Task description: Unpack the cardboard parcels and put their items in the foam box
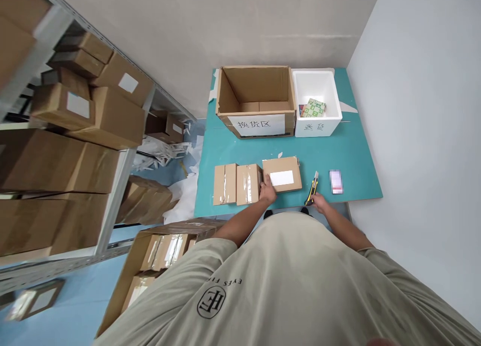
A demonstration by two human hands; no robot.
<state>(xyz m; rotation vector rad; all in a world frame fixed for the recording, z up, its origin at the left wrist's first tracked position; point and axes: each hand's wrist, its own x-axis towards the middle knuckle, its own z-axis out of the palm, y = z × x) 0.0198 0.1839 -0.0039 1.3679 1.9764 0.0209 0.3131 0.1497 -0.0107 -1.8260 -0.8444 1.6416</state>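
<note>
My left hand [267, 190] grips the lower left edge of a sealed cardboard box [293, 184] with a white label on its top. Two more taped cardboard boxes stand to its left: a middle one [247, 184], close against my left hand, and an outer one [224, 184]. At the table's front edge, my right hand [320, 203] has its fingers closed at the lower end of a yellow and black utility knife [312, 187], whose blade end points away from me. A phone-like flat item [335, 181], its face blurred out, lies right of the knife.
On the green table [255, 149] stand a large open carton [229, 116] with a handwritten sign and a white foam box [319, 127] holding a green-patterned packet [313, 108]. Shelves of boxes [112, 113] rise at left. A big open carton [130, 271] of parcels sits beside me.
</note>
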